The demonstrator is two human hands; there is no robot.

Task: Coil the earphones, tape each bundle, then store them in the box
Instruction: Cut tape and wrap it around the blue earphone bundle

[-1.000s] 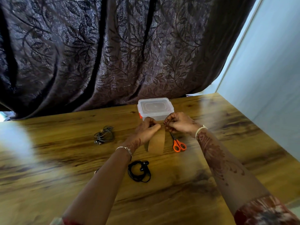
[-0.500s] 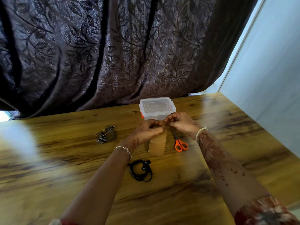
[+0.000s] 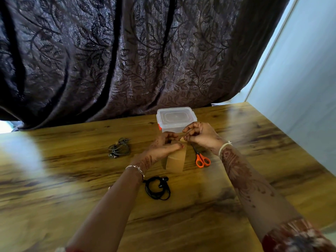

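A brown tape roll (image 3: 175,160) stands on edge in the middle of the wooden table (image 3: 236,206). My left hand (image 3: 161,149) grips its top. My right hand (image 3: 201,134) pinches the loose tape end at the roll's upper right. A black coiled earphone (image 3: 157,188) lies just in front of the roll, by my left wrist. A grey coiled earphone (image 3: 119,147) lies farther left. The clear plastic box (image 3: 176,118), lid on, stands right behind my hands.
Orange-handled scissors (image 3: 201,159) lie right of the tape roll, under my right wrist. A dark leaf-patterned curtain (image 3: 127,60) hangs along the table's far edge. A pale wall (image 3: 300,88) runs close along the table's right side.
My right hand has lifted slightly and shifted right at the tape end. My left hand stays on the roll. The earphones and scissors have not moved.
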